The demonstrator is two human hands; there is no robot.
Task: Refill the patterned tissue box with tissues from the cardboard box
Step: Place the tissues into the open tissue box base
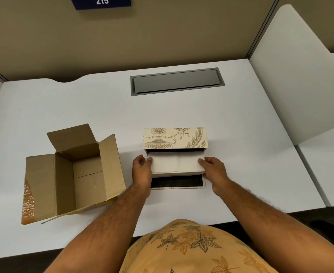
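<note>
The patterned tissue box (175, 138), cream with gold ornaments, lies at the desk's middle with its open side facing me. A white stack of tissues (175, 162) sits partly inside that opening. My left hand (141, 170) grips the stack's left end and my right hand (213, 170) grips its right end. Below the stack lies the box's flat panel (178, 182) with a dark inner face. The brown cardboard box (77, 172) stands open to the left, its inside showing only bare cardboard.
A grey cable hatch (177, 81) is set into the white desk (241, 154) behind the tissue box. White divider panels (292, 75) rise on the right and left. A sign reading 215 (101, 1) hangs on the back wall.
</note>
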